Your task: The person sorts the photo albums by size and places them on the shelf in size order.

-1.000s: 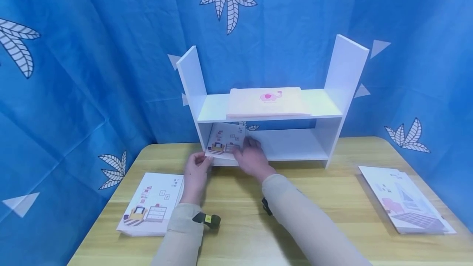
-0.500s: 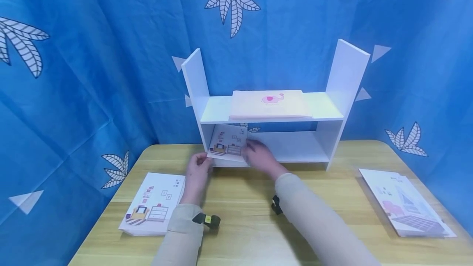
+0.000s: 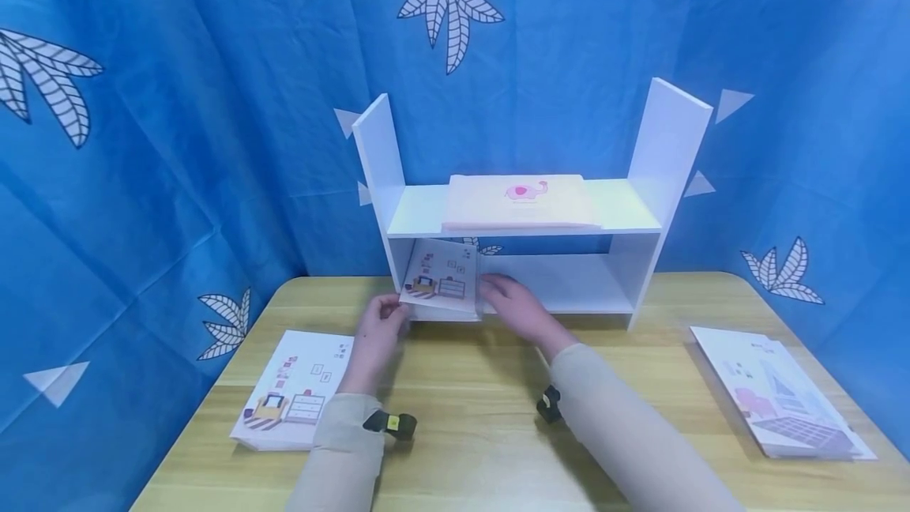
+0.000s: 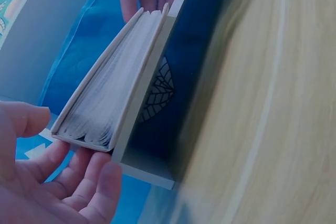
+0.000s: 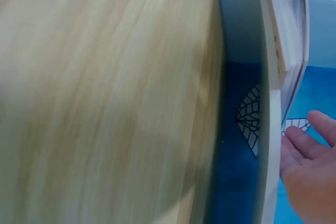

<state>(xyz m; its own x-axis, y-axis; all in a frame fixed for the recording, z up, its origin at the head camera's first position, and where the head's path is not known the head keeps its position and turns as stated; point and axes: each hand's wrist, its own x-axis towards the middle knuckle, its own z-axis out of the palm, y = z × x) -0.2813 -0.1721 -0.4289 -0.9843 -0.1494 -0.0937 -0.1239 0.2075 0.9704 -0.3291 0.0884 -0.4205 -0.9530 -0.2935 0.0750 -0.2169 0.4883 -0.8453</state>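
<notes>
A thick hardcover book (image 3: 441, 279) with a drawn armchair and drawers on its cover lies flat on the lower left of the white shelf (image 3: 569, 283). My left hand (image 3: 373, 342) is at its front left corner. In the left wrist view that hand's fingers (image 4: 84, 182) touch the book's near end, with the thumb apart from the cover. My right hand (image 3: 522, 310) is at the book's right side; in the right wrist view its slightly bent fingers (image 5: 302, 145) are by the book's end. Whether they touch it is unclear.
Pale pink books (image 3: 522, 204) with an elephant picture lie on the upper shelf. A stack of armchair-cover books (image 3: 291, 393) is at the table's left, and another stack (image 3: 782, 393) at its right. A blue curtain (image 3: 554, 46) hangs behind.
My right hand has drawn back to the right from the book's cover to beside its edge. My left hand stays at the front left corner. The view has shifted slightly.
</notes>
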